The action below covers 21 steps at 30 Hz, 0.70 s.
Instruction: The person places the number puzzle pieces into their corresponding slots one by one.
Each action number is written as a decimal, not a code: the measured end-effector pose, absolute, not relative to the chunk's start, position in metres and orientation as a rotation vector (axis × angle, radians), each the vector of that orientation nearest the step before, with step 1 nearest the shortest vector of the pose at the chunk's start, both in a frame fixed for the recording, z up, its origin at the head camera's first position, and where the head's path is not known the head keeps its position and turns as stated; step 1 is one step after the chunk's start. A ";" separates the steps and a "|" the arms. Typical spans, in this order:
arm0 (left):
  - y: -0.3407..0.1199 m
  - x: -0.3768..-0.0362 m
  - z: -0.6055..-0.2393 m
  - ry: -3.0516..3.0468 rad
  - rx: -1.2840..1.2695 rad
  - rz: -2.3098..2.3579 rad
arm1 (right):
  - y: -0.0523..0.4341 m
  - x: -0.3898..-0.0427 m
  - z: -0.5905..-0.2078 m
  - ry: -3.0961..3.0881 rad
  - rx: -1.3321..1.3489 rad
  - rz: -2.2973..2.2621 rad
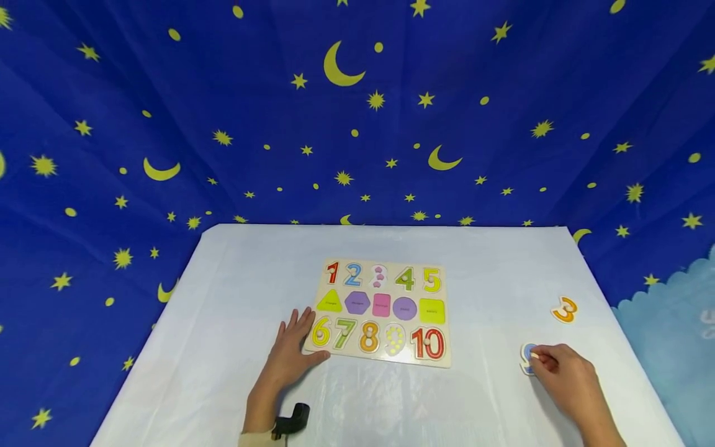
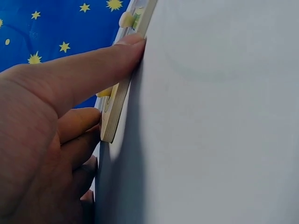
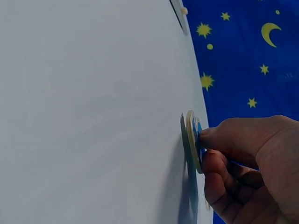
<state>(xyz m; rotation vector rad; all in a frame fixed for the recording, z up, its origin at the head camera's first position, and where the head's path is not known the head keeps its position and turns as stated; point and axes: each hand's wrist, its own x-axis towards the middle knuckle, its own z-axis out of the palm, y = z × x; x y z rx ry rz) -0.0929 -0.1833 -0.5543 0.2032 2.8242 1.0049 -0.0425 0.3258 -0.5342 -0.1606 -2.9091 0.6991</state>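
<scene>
A wooden number puzzle board lies on the white table, with knobbed numbers in most of its recesses. The 3 recess shows pink shapes and the 9 recess yellow dots. My left hand rests at the board's front left corner, its thumb against the front edge and its other fingers along the left side. Over on the right, my right hand pinches the knob of a blue number piece, apparently a 9, just off the tabletop. Fingers hide part of it.
An orange number 3 piece lies on the table beyond my right hand. Blue cloth with yellow moons and stars hangs behind the table. A black band device is on my left wrist.
</scene>
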 end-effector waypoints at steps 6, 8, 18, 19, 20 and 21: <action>-0.182 -0.092 -0.554 2.815 0.183 1.000 | 0.317 -0.046 -0.535 -2.899 -0.114 0.706; -0.181 -0.091 -0.553 2.814 0.189 1.016 | 0.315 -0.047 -0.534 -2.894 -0.102 0.709; -0.184 -0.086 -0.554 2.819 0.167 0.994 | 0.294 -0.052 -0.531 -2.908 -0.027 0.767; -0.184 -0.087 -0.554 2.829 0.179 0.997 | 0.292 -0.052 -0.531 -2.899 -0.021 0.772; -0.184 -0.088 -0.554 2.836 0.194 1.000 | 0.291 -0.053 -0.531 -2.888 -0.016 0.771; -0.183 -0.088 -0.554 2.839 0.204 1.002 | 0.290 -0.054 -0.531 -2.871 -0.004 0.767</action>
